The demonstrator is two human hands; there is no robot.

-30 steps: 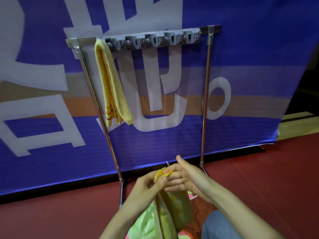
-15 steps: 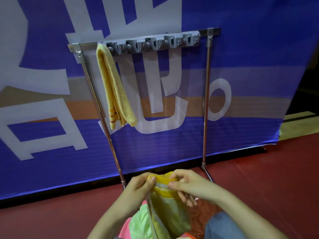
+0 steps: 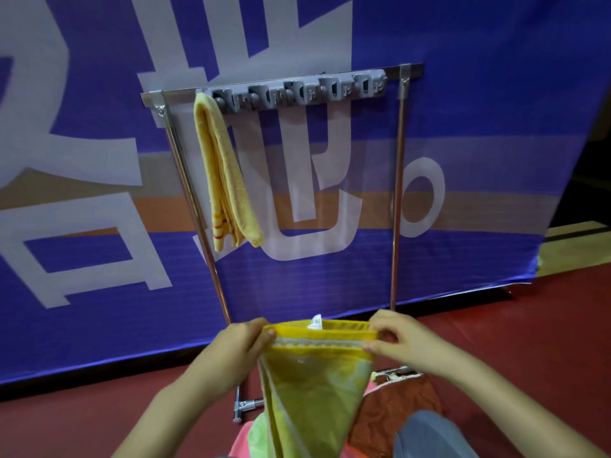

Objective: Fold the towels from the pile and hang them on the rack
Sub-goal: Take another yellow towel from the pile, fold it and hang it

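Head view, folding stage. The left hand (image 3: 243, 342) and the right hand (image 3: 395, 337) each pinch one upper corner of a yellow-green towel (image 3: 314, 385), thumb against fingertips, so that its top edge is drawn taut between them; a white label (image 3: 315, 321) stands up from that edge. The rest of the cloth hangs down, narrowing into loose folds above the pile (image 3: 390, 414) of pink, green and rust-coloured towels on the red floor (image 3: 529, 342). Behind stands the rack (image 3: 398, 193), its top bar carrying a grey strip of clips (image 3: 297, 94); one folded yellow towel (image 3: 228, 180) already hangs at the bar's left end, just beside the left upright.

Risks, as judged from this arrangement:
- The grip is at the corners only; a slackened pinch on either side would probably drop that corner and undo the alignment.
- The hanging part looks bunched, so a fold made now may come out skewed or uneven.
- The lower end appears to meet the pile and could drag other towels along when lifted.
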